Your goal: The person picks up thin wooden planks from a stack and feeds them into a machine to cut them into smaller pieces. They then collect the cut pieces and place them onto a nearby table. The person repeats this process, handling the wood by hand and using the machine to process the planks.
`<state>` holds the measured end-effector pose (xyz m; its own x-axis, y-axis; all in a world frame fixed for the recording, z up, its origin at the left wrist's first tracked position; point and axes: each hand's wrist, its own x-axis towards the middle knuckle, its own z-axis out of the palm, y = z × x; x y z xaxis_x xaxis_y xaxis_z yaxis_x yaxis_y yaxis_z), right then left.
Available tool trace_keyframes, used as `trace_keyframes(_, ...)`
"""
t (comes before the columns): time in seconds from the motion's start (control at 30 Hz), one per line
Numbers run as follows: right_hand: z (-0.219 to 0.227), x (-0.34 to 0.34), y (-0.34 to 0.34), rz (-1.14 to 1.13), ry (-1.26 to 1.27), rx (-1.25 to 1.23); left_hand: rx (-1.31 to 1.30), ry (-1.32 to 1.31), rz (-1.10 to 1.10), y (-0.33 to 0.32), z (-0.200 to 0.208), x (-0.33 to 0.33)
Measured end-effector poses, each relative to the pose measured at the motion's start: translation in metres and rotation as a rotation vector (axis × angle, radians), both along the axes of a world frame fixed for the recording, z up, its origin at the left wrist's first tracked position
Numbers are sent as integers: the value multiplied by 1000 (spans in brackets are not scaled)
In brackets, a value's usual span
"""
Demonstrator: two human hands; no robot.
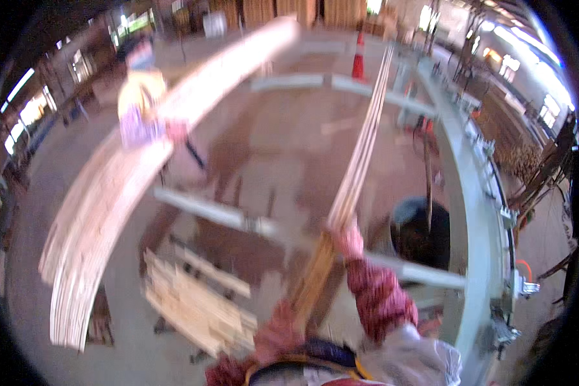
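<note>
A long, narrow bundle of wooden strips (pixel 360 157) runs from in front of my body out toward the far right. My right hand (pixel 346 239) is closed around it near its middle, below a red sleeve. My left hand (pixel 282 327) is at the left side of the bundle's near, browner part. Motion blur smears that hand, and its fingers cannot be made out. The strips lie close together, and their far end reaches over a pale metal crossbar (pixel 386 96).
At left, a person (pixel 141 106) stands by a long stack of pale boards (pixel 109 199). Shorter boards (pixel 196 302) lie low at front left. A pale green metal frame (pixel 473 225) lines the right, with a dark barrel (pixel 418 235) inside it. A red cone (pixel 359 61) stands far off.
</note>
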<state>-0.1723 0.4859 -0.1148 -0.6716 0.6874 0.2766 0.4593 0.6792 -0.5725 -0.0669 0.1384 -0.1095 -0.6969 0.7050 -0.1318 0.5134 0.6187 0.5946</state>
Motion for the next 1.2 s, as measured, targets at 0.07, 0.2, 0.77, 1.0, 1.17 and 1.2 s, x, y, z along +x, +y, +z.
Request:
trace_keyframes(0.07,-1,30,-20,-96,103,-422,-89,-11,48,-6,12,21)
trace_keyframes(0.2,95,51,-77,-163,114,-938,-164,-56,64,-31,38,25)
trace_keyframes(0.77,12,61,-60,-139,-18,-707,-110,-49,112,-46,13,56)
trace_keyframes(1.0,13,63,-59,-121,61,-699,-247,4,71,-30,34,59)
trace_keyframes(1.17,32,55,-76,-150,-33,-511,-213,94,62,-52,19,41)
trace_keyframes(1.2,37,52,-83,-160,-59,-469,-248,56,51,-53,24,40)
